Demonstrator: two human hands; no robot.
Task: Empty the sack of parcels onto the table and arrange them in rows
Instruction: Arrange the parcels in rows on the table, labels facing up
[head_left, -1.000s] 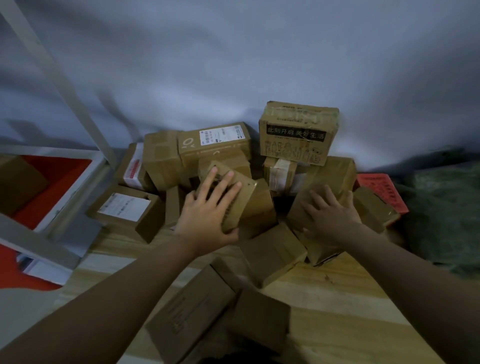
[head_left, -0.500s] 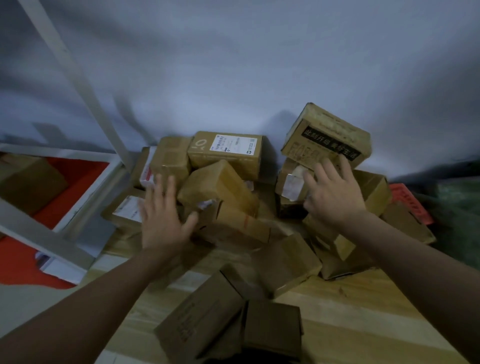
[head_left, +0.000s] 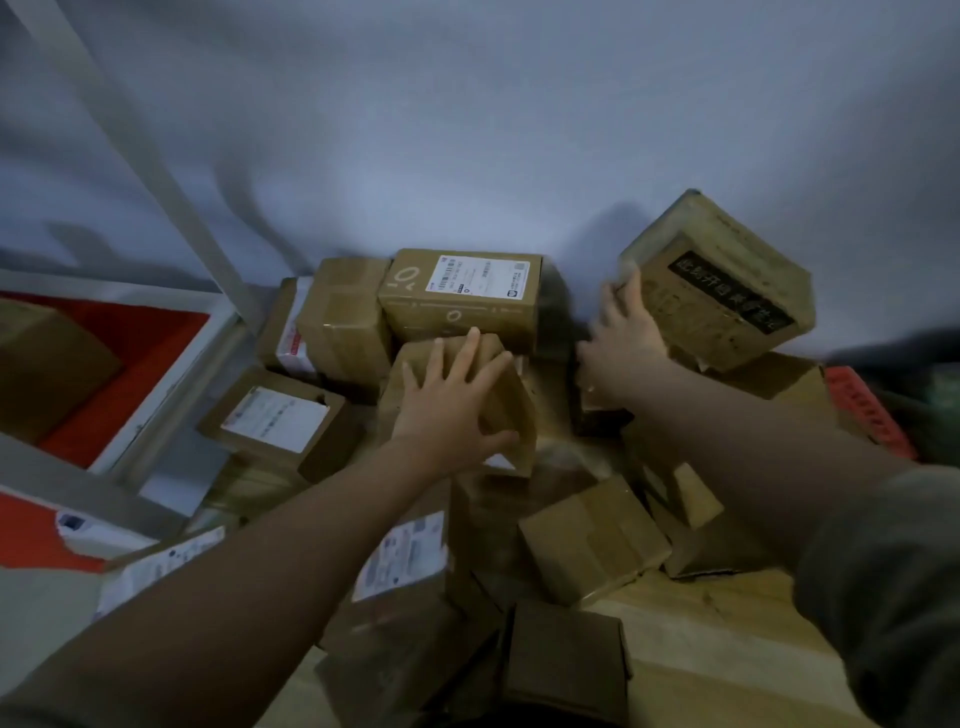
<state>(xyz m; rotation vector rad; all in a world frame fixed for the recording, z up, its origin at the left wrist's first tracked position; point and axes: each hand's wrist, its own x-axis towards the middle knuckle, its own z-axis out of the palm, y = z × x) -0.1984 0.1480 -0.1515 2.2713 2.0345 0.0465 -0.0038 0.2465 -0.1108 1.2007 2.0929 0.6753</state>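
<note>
I see both arms extended forward | left hand (head_left: 451, 402) fingers spread, palm down | right hand (head_left: 626, 332) fingers curled, gripping.

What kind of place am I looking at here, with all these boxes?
Probably a parcel sorting or mailroom area. Taped cardboard parcels with printed shipping labels are heaped on a wooden table against a grey wall, and a white metal rack stands at the left.

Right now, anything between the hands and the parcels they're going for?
Nothing visible. The left hand already lies on a tilted brown parcel mid-pile, fingers spread over its top. The right hand touches the left edge of the tilted black-label box by the wall. Its grip is too blurred to judge.
</note>
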